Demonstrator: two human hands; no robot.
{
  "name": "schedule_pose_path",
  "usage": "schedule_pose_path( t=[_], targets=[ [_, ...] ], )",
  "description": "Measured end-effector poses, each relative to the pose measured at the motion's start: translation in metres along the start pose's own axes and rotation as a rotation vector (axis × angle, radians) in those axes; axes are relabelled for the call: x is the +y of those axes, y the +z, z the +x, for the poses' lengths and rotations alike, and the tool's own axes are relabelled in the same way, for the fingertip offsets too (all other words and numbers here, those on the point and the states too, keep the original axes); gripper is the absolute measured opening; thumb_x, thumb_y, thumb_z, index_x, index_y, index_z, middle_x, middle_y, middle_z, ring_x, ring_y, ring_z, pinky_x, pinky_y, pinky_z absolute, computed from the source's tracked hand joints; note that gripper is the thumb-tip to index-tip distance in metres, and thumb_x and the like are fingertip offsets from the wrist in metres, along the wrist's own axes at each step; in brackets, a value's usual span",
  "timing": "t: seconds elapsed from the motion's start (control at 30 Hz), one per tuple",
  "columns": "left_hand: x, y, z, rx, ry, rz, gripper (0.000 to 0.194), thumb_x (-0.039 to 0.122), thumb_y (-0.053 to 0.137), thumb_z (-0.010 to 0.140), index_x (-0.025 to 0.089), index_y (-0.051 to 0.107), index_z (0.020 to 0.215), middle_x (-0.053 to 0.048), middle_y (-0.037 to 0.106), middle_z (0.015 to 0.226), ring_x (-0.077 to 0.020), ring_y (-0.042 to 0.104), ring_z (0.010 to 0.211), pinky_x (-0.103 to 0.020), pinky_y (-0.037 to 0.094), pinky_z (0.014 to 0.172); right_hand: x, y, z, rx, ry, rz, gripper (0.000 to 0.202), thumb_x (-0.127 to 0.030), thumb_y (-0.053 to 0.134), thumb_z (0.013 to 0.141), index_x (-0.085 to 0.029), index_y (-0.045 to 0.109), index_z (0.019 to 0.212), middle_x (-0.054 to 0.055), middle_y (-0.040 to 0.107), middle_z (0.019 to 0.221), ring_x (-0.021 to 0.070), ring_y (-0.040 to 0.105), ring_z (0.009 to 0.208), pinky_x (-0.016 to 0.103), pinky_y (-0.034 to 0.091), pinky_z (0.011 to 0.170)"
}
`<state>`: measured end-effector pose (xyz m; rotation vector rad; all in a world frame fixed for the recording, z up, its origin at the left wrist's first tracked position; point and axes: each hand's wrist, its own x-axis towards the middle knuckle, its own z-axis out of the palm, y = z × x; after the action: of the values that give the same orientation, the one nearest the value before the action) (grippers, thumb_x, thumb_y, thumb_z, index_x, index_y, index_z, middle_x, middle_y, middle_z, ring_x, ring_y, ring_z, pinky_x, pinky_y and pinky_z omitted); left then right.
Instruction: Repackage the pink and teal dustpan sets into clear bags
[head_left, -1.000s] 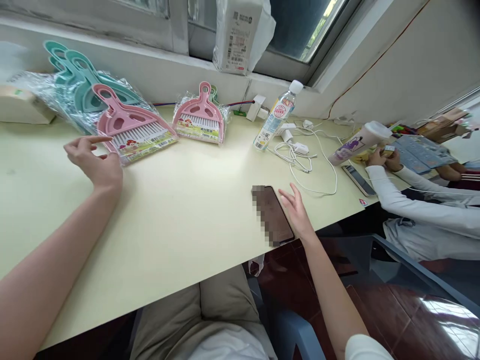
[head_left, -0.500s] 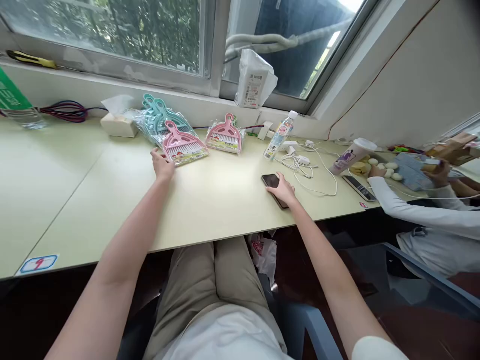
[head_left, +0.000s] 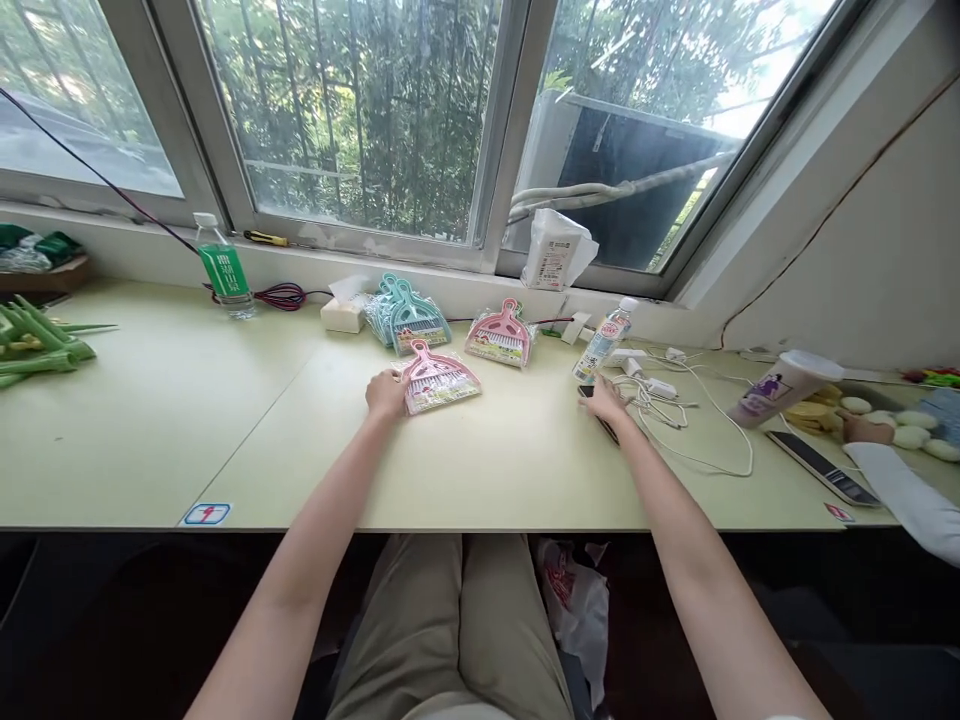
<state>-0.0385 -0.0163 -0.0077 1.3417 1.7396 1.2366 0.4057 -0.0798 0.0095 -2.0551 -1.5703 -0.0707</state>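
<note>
- The left hand (head_left: 385,394) is at nine o'clock of the near pink dustpan-and-brush set (head_left: 441,386); its grip is closed on the set's left edge.
- That set lies in clear wrapping on the worktop (head_left: 495,470), handle pointing to eleven o'clock, white bristles and a printed card showing.
- The right hand (head_left: 606,403) reaches over a dark phone (head_left: 586,391), its grip closed around it; most of the phone is hidden beneath the palm and fingers.
- At twelve o'clock of the right hand, just beside the phone, a capped drink bottle (head_left: 604,342) stands tilted in view.
- At three o'clock of that hand, near it, are white cables and chargers (head_left: 661,390); farther out the same way is a pale cup (head_left: 780,390).
- From the near pink set, teal sets (head_left: 411,315) lie at eleven o'clock, another pink set (head_left: 499,340) at two, and a tissue pack (head_left: 343,316) at ten.
- Well beyond the tissue pack, also at ten o'clock, is a green-labelled bottle (head_left: 225,272); green stalks (head_left: 45,350) lie far off at nine.
- From the cup, a second phone (head_left: 823,468) is at five o'clock and a co-worker's hand (head_left: 868,431) at four.
</note>
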Motion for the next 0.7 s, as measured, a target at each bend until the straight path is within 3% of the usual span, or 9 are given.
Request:
schedule_pose_path(
  t=[0.07,0.2,0.27,0.33,0.43,0.53,0.6,0.7],
  targets=[
    [0.002,0.003,0.0,-0.028,-0.019,-0.035,0.024,0.023,0.076,0.067,0.021,0.053,0.07,-0.017,0.072,0.096,-0.0376,0.058,0.124,-0.039,0.045,0.095,-0.032,0.014,-0.008,0.006,-0.043,0.035,0.057,-0.023,0.061,0.081,-0.016,0.053,0.137,0.019,0.052,0.146,0.0337,0.047,0.136,0.064,0.027,0.113],
    [0.005,0.007,-0.004,-0.158,-0.113,-0.182,0.034,0.02,0.073,0.072,0.019,0.054,0.1,-0.012,0.071,0.09,-0.0274,0.071,0.087,-0.035,0.054,0.073,-0.125,0.054,-0.036,-0.062,-0.524,0.288,0.036,-0.023,0.052,0.093,-0.019,0.061,0.128,0.012,0.059,0.14,0.0245,0.049,0.134,0.046,0.036,0.113],
    [0.007,0.006,-0.009,-0.237,-0.16,-0.261,0.043,0.02,0.072,0.072,0.016,0.051,0.11,-0.008,0.069,0.08,-0.0217,0.069,0.068,-0.033,0.054,0.065,-0.17,0.073,-0.052,-0.119,-0.681,0.313,0.031,-0.029,0.05,0.097,-0.021,0.063,0.125,0.011,0.063,0.135,0.024,0.053,0.128,0.043,0.038,0.11],
    [0.01,0.003,-0.012,-0.314,-0.184,-0.33,0.04,0.018,0.072,0.071,0.014,0.055,0.106,-0.007,0.068,0.075,-0.0183,0.067,0.061,-0.03,0.055,0.063,-0.201,0.085,-0.065,-0.169,-0.786,0.297,0.027,-0.033,0.047,0.1,-0.02,0.069,0.11,0.01,0.069,0.119,0.0229,0.06,0.115,0.041,0.041,0.103],
    [0.013,0.001,-0.014,-0.415,-0.21,-0.407,0.023,0.014,0.071,0.067,0.011,0.061,0.087,-0.009,0.069,0.073,-0.0156,0.067,0.06,-0.027,0.056,0.064,-0.214,0.092,-0.078,-0.163,-0.851,0.277,0.031,-0.034,0.042,0.103,-0.018,0.068,0.099,0.01,0.07,0.103,0.0214,0.062,0.098,0.035,0.044,0.089],
    [0.015,0.002,-0.012,-0.457,-0.234,-0.466,0.016,0.012,0.071,0.064,0.01,0.063,0.078,-0.008,0.069,0.07,-0.0143,0.065,0.059,-0.025,0.055,0.061,-0.201,0.087,-0.082,-0.132,-0.838,0.26,0.035,-0.035,0.038,0.103,-0.019,0.068,0.094,0.009,0.07,0.098,0.0215,0.06,0.095,0.034,0.042,0.086],
    [0.014,0.004,-0.011,-0.469,-0.239,-0.5,0.017,0.011,0.07,0.064,0.01,0.063,0.079,-0.008,0.069,0.07,-0.0144,0.066,0.061,-0.025,0.055,0.062,-0.194,0.081,-0.082,-0.08,-0.801,0.232,0.035,-0.037,0.04,0.103,-0.02,0.068,0.092,0.01,0.069,0.105,0.0238,0.058,0.103,0.038,0.039,0.092],
    [0.013,0.007,-0.011,-0.495,-0.232,-0.528,0.022,0.011,0.071,0.062,0.011,0.064,0.083,-0.007,0.07,0.072,-0.0144,0.066,0.06,-0.026,0.056,0.063,-0.192,0.077,-0.081,-0.04,-0.783,0.24,0.028,-0.041,0.047,0.1,-0.021,0.067,0.105,0.01,0.066,0.124,0.0259,0.053,0.117,0.04,0.034,0.1]
  ],
)
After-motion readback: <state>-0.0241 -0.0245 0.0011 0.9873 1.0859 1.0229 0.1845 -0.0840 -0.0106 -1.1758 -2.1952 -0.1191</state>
